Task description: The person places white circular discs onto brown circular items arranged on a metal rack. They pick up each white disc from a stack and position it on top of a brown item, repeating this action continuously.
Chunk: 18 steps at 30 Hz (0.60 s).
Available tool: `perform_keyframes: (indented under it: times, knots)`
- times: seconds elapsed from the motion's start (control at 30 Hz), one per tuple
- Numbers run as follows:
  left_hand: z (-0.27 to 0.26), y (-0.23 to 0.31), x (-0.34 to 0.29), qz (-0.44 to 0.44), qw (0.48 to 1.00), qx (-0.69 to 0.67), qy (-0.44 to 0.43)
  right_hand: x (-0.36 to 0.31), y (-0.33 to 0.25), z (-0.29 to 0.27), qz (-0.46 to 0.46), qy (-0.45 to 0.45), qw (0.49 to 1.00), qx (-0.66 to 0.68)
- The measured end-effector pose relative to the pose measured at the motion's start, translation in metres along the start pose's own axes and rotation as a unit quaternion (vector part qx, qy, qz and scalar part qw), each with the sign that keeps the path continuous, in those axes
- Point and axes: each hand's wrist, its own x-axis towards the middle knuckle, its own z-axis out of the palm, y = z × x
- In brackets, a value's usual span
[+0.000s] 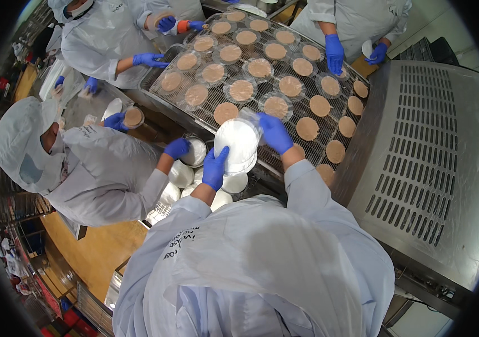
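My left hand (pixel 214 169), in a blue glove, grips a stack of thin white round sheets (pixel 236 143) by its near left side, thumb on top. My right hand (pixel 276 133), also blue-gloved, is at the far right edge of the stack. Its fingers are closed on a clear film sheet (pixel 250 119), slightly blurred by motion. Just beyond both hands, flat round brown patties (pixel 242 90) lie in rows on a wire mesh conveyor (pixel 194 115). Many patties have a clear round sheet on or around them; those on the right side look bare.
More white round stacks (pixel 181 174) sit in a wire basket (pixel 158 213) at my left. A co-worker's gloved hand (pixel 177 148) touches a round container there. Other people stand along the belt's left and far sides. A slotted steel machine housing (pixel 419 151) rises on the right.
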Motion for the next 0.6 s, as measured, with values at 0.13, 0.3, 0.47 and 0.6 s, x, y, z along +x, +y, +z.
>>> perform_keyframes:
  times: [0.13, 0.3, 0.47, 0.6]
  knots:
    - [0.0, 0.005, -0.004, -0.015, 1.0, -0.019, -0.003, 0.05, 0.059, -0.115, 0.076, 0.022, 0.966, -0.245]
    - [0.004, 0.003, -0.017, -0.03, 0.999, -0.021, 0.009, 0.065, 0.066, -0.169, 0.067, 0.156, 0.927, -0.334]
    - [0.004, 0.003, -0.018, -0.026, 1.0, -0.001, 0.01, 0.057, 0.105, -0.125, 0.092, 0.078, 0.88, -0.46]
    - [0.015, 0.024, -0.011, -0.043, 0.999, 0.004, -0.01, 0.055, 0.132, -0.121, -0.005, 0.141, 0.93, -0.339]
